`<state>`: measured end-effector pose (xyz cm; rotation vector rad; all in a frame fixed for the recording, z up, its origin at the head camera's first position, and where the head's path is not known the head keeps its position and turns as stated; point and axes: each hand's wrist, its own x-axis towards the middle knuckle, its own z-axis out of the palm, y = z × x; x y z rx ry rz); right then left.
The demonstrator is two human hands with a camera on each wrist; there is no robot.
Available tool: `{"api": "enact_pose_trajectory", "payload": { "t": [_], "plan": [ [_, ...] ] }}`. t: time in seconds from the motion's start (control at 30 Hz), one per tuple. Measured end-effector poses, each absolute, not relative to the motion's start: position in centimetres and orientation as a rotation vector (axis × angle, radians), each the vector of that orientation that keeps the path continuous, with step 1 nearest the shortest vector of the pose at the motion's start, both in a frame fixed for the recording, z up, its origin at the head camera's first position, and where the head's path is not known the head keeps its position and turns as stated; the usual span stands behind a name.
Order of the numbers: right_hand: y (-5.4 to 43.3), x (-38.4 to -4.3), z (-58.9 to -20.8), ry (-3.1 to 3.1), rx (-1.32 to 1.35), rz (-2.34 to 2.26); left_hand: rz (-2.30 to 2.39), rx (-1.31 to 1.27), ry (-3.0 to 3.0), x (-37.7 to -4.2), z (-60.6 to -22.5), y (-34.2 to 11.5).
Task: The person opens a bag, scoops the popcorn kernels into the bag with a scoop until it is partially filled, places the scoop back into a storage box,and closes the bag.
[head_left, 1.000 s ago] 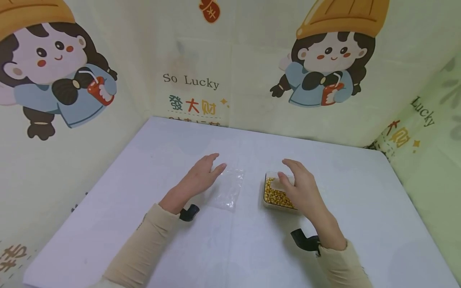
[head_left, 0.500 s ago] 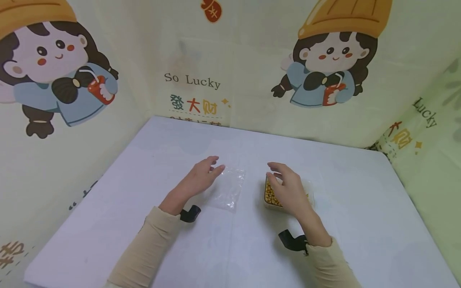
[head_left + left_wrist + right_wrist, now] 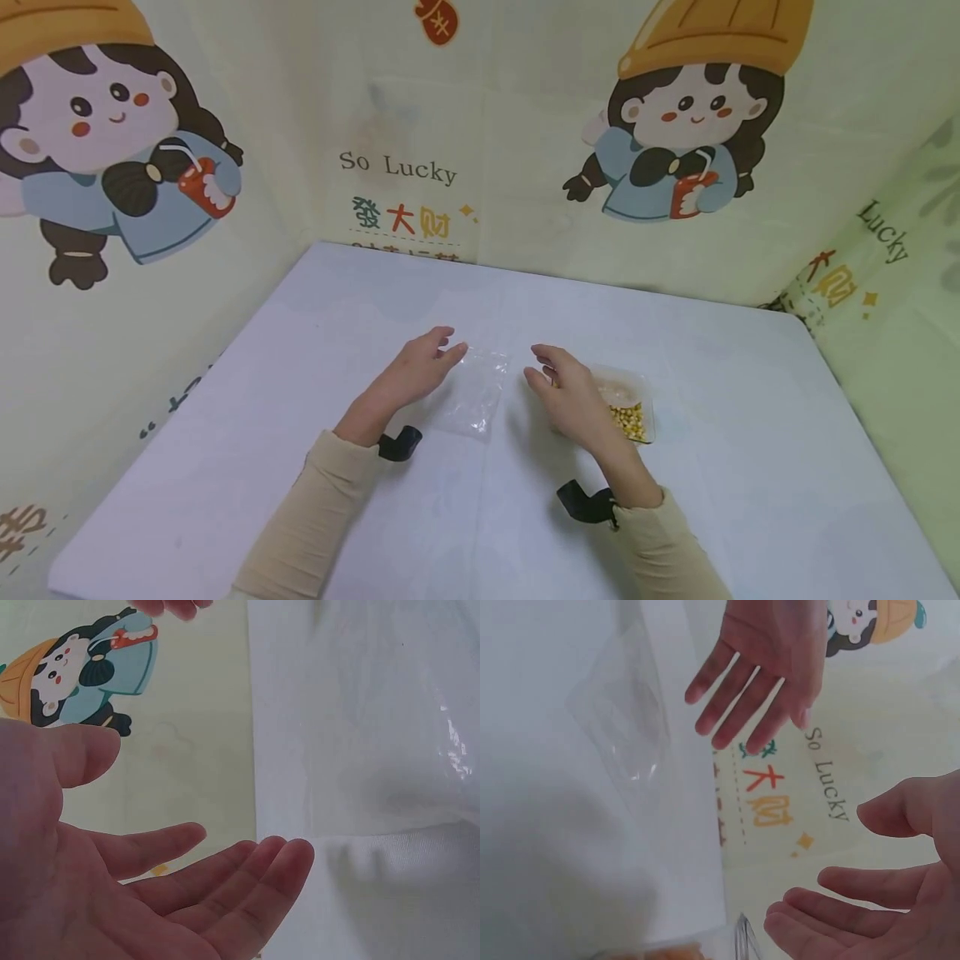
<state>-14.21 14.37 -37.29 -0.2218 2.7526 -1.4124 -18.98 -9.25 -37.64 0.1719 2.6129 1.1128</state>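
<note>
A clear plastic bag (image 3: pixel 477 396) lies flat on the table between the hands. My left hand (image 3: pixel 410 373) hovers over the bag's left edge, fingers loosely extended and holding nothing. To the right stands a clear box (image 3: pixel 651 417) of yellow corn kernels (image 3: pixel 630 421), with a pale patch on top whose nature I cannot tell. My right hand (image 3: pixel 568 393) is above the box's left part and hides it; its fingers are relaxed and hold nothing. In the right wrist view the bag (image 3: pixel 626 727) lies beyond the fingers, and a corner of the box (image 3: pixel 742 941) shows at the bottom.
The white table (image 3: pixel 375 517) meets a patterned cloth backdrop (image 3: pixel 525 233) at the back and sides. Black wrist camera mounts (image 3: pixel 587 502) stick out below both wrists, over the table.
My right hand has moved left across the box toward the bag, uncovering the box's right part and covering its left. The left hand has barely moved; bag and box stay in place.
</note>
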Motion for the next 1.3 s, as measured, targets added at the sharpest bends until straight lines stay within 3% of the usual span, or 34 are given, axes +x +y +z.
{"api": "enact_pose_trajectory", "payload": {
  "t": [1.3],
  "plan": [
    [8.7,-14.5,-40.8,2.732,-0.130,-1.140,1.097,0.058,2.535,-19.3,-39.2,-8.9]
  ]
}}
